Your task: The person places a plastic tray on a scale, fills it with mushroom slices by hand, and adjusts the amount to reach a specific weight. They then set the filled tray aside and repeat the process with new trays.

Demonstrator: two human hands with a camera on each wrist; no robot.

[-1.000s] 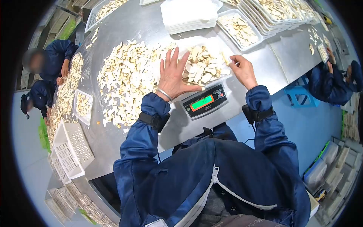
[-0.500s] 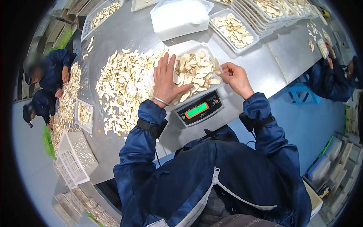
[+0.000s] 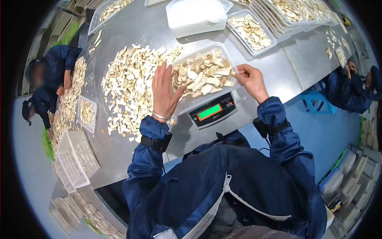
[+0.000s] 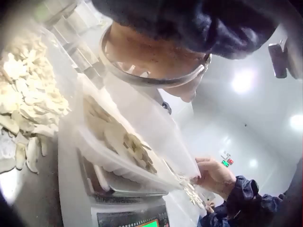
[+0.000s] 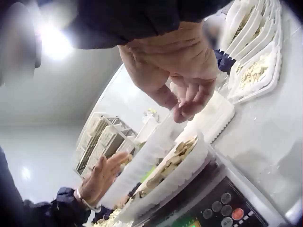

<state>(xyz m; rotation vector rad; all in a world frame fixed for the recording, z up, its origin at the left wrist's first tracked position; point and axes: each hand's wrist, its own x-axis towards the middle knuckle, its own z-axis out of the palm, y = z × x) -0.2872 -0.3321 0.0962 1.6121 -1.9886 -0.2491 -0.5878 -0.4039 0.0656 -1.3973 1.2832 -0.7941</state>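
A clear plastic tray (image 3: 185, 104) filled with pale mushroom slices (image 3: 207, 73) sits over a digital scale (image 3: 213, 111) whose display glows green. My left hand (image 3: 163, 89) is at the tray's left side, fingers extended and thumb spread over its edge. At the opposite side, my right hand (image 3: 251, 83) pinches the tray's rim between thumb and fingertips, as the right wrist view shows (image 5: 180, 80). A large loose heap of mushroom slices (image 3: 129, 85) spreads on the table just left of the left hand.
Behind the scale stand a stack of empty white trays (image 3: 197, 20) and a filled tray (image 3: 250, 32), beside more stacked filled trays (image 3: 278, 24). A white perforated basket (image 3: 75, 159) and a small filled tray (image 3: 86, 114) lie left. People in dark blue (image 3: 57, 61) work at both sides.
My left hand has moved left from over the tray to its side. My right hand, earlier with a slice at its fingertips, now grips the rim. The display's digits no longer show.
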